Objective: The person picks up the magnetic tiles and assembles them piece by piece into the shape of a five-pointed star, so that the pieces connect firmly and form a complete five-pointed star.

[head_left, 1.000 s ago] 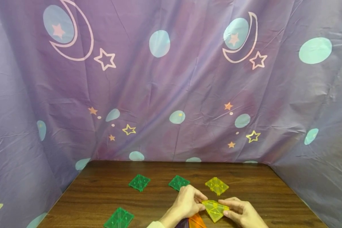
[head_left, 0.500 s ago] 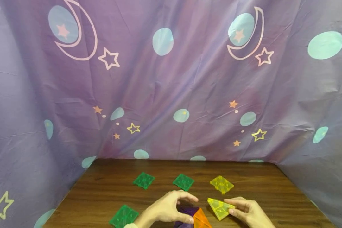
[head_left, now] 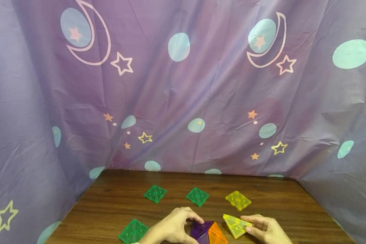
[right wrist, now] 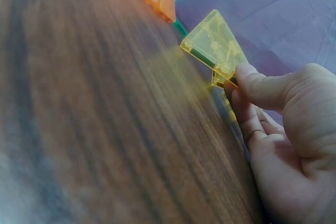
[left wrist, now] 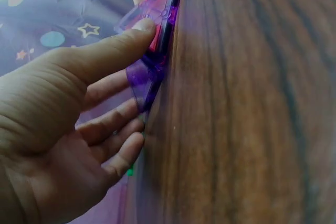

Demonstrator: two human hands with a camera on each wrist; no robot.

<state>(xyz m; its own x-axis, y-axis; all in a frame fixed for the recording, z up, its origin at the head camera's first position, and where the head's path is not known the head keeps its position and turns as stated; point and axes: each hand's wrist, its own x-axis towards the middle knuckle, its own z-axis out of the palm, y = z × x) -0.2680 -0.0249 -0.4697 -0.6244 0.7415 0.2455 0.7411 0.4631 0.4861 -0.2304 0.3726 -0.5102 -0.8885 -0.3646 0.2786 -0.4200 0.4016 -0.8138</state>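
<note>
My right hand (head_left: 263, 227) pinches a translucent yellow triangular magnetic tile (head_left: 235, 226) by its right corner. The right wrist view shows the thumb on that yellow tile (right wrist: 212, 43) and fingers beneath, with another yellow part under it, close over the table. Left of it, a raised shape of purple tiles (head_left: 199, 232) and an orange tile (head_left: 216, 234) stands at the front edge of the picture. My left hand (head_left: 177, 226) curves round its purple side. In the left wrist view the thumb lies on a purple tile (left wrist: 152, 17), fingers on the far side.
On the brown wooden table (head_left: 109, 210) lie flat square tiles: a green one (head_left: 155, 194) at back left, another green one (head_left: 197, 196) at back middle, a yellow one (head_left: 238, 200) at back right, and a larger-looking green one (head_left: 134, 231) at front left. A purple patterned curtain (head_left: 183, 91) hangs behind.
My left hand has let go of the yellow triangular tile and moved left and down onto the purple tiles. My right hand keeps its pinch on the yellow one. The head view shifts slightly.
</note>
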